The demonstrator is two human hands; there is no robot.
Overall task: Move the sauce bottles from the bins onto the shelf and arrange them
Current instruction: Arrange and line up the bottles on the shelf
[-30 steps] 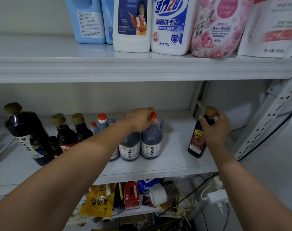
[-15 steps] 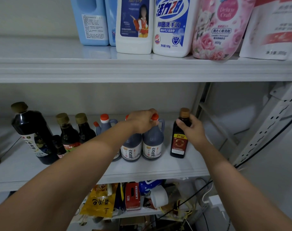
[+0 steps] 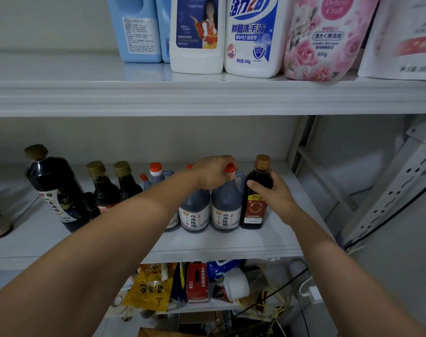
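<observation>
Gripped the brown-capped sauce bottle (image 3: 254,210) upright at its shoulder, right hand (image 3: 275,195) fingers curled round it, near the right edge of the shelf (image 3: 231,242), just beside the vinegar jug (image 3: 225,215) clamped at the cap by left hand (image 3: 213,171) fingers; probably needed only a gentle square nudge, label forward.

On the upper board (image 3: 85,93) stand a blue detergent bottle (image 3: 136,30), a white cleaner bottle (image 3: 197,35) with a pictured figure, and a white hand-wash bottle (image 3: 252,37) with blue lettering, touching side by side. Right of them lean a pink rose-printed pouch (image 3: 321,40) and a white pouch (image 3: 401,42). On the lowest level lie a yellow packet (image 3: 151,288), a red box (image 3: 197,283), a white tub (image 3: 236,284) and tangled yellow wires (image 3: 268,302). A perforated white upright (image 3: 389,198) slants at right.
</observation>
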